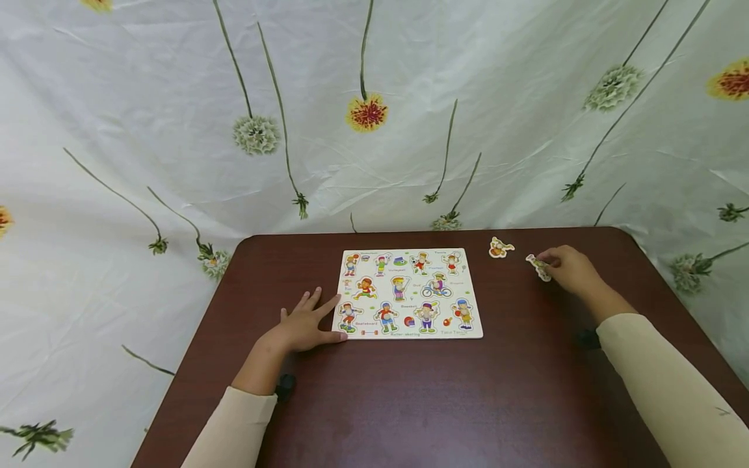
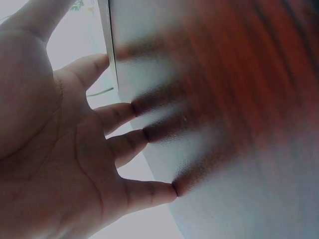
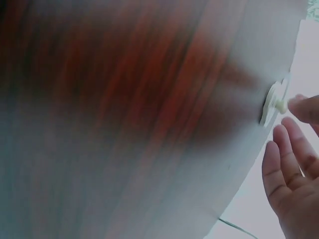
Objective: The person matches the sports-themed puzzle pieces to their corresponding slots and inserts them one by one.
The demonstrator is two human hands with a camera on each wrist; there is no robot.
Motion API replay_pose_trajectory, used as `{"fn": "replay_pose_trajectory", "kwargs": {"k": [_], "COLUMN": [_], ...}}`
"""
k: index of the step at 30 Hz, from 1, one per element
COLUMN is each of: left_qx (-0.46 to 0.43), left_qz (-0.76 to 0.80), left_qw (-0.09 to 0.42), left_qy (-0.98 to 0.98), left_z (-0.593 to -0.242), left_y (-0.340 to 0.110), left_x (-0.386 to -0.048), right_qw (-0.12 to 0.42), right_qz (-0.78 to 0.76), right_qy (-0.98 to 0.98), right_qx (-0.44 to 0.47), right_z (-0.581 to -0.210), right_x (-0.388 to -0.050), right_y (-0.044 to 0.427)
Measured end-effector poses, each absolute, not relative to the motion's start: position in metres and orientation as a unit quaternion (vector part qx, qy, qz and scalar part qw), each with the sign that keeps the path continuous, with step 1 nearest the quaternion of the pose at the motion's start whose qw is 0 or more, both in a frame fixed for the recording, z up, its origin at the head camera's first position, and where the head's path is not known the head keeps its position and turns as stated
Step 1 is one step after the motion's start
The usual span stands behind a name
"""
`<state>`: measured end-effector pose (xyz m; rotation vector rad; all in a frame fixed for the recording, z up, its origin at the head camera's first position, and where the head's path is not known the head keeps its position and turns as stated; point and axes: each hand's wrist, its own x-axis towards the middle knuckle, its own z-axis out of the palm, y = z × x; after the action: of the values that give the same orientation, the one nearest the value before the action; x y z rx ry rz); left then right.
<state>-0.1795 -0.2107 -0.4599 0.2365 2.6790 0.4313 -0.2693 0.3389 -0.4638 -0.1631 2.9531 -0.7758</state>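
Observation:
A white puzzle board [image 1: 411, 351] printed with children playing sports lies on the table, most of its figures showing as coloured pictures. My left hand [image 1: 305, 326] is spread at its left side, thumb and forefinger touching the board's edge; the left wrist view shows this palm [image 2: 55, 134] with its other fingertips down on the tabletop. To the right of the board, my right hand [image 1: 570, 270] pinches a small figure-shaped puzzle piece [image 1: 535, 266]. In the right wrist view the piece's knob [image 3: 281, 105] meets the thumb, while the other fingers [image 3: 276, 164] extend below.
Another loose puzzle piece [image 1: 499, 247] lies between the board and my right hand, near the table's far edge. The dark reddish-brown table [image 1: 433, 403] stands against a white cloth [image 1: 328, 175] with a flower print.

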Motion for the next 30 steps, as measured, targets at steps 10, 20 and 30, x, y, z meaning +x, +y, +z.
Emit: {"fn": "replay_pose_trajectory", "kwargs": {"k": [10, 20, 30], "left_qx": [0.081, 0.082, 0.076], "left_qz": [0.164, 0.161, 0.167], "left_qw": [0.21, 0.209, 0.208], "left_qy": [0.96, 0.961, 0.961], "left_z": [-0.461, -0.462, -0.462], "left_y": [-0.211, -0.21, -0.212], "left_x": [-0.179, -0.18, -0.179], "right_qw": [0.038, 0.056, 0.084], "right_qz": [-0.212, -0.198, -0.209], "right_qy": [0.972, 0.972, 0.968], "right_qx": [-0.09, -0.111, -0.107], "right_z": [-0.467, -0.462, -0.456], "right_x": [-0.269, -0.274, -0.278], "right_y": [0.341, 0.342, 0.341]}}
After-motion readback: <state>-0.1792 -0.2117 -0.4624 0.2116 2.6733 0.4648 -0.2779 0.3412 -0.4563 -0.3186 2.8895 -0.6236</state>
